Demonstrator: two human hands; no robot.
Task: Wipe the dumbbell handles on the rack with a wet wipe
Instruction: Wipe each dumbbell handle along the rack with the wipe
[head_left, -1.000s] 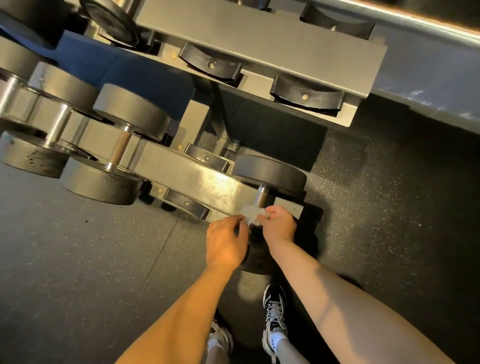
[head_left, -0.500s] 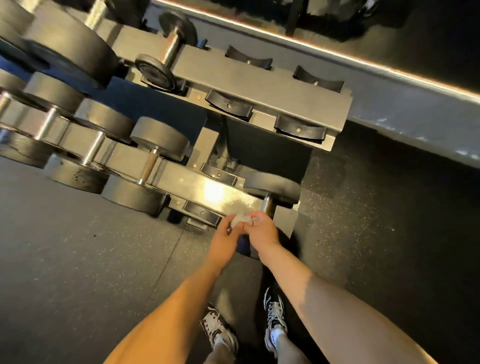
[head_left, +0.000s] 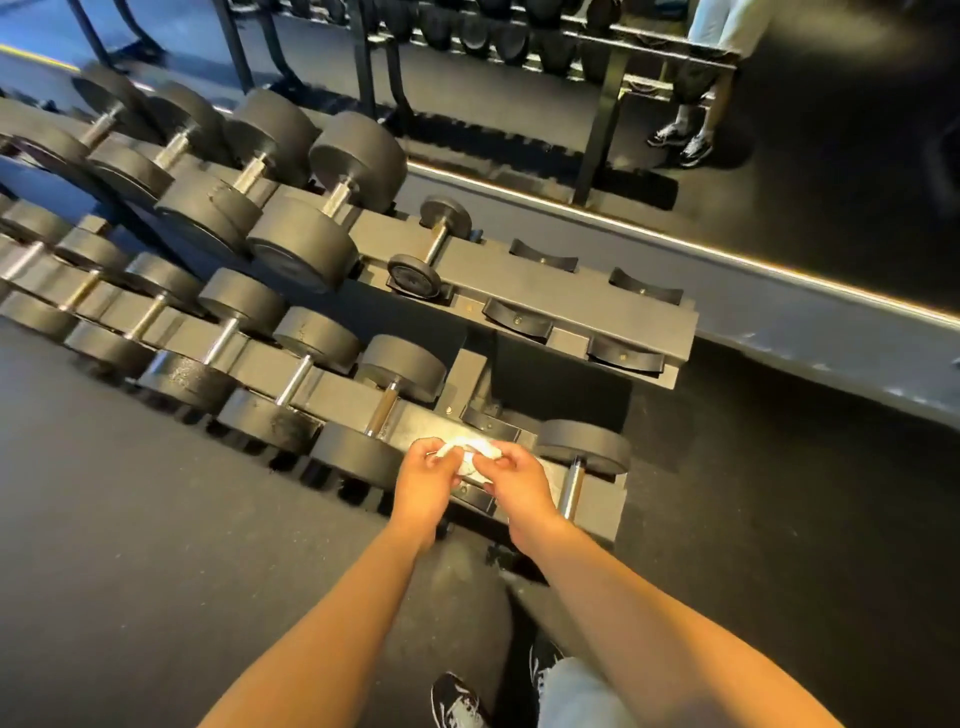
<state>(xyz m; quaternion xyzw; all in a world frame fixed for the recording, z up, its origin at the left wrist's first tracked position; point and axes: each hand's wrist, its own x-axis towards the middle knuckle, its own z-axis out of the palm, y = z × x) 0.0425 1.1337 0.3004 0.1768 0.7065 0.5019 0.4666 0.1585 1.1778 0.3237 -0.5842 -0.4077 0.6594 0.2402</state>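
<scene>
A crumpled white wet wipe (head_left: 470, 457) is pinched between my left hand (head_left: 426, 480) and my right hand (head_left: 519, 486), held in the air in front of the lower shelf of the grey dumbbell rack (head_left: 597, 312). Just right of my right hand lies the lower shelf's last dumbbell (head_left: 574, 483), its chrome handle bare and untouched. To the left, another dumbbell (head_left: 382, 413) with a brownish handle rests beside my left hand. Neither hand touches a handle.
Both shelves hold several black dumbbells running off to the left. Empty black cradles (head_left: 519, 317) sit at the rack's right end. A mirror behind shows more racks and a person's legs (head_left: 691, 119). Dark rubber floor (head_left: 156, 545) lies around my shoes (head_left: 460, 701).
Both hands have drawn back from the rightmost dumbbell's handle and shifted left, bunching the wipe between them. My head has lifted, bringing the upper shelf and mirror into view.
</scene>
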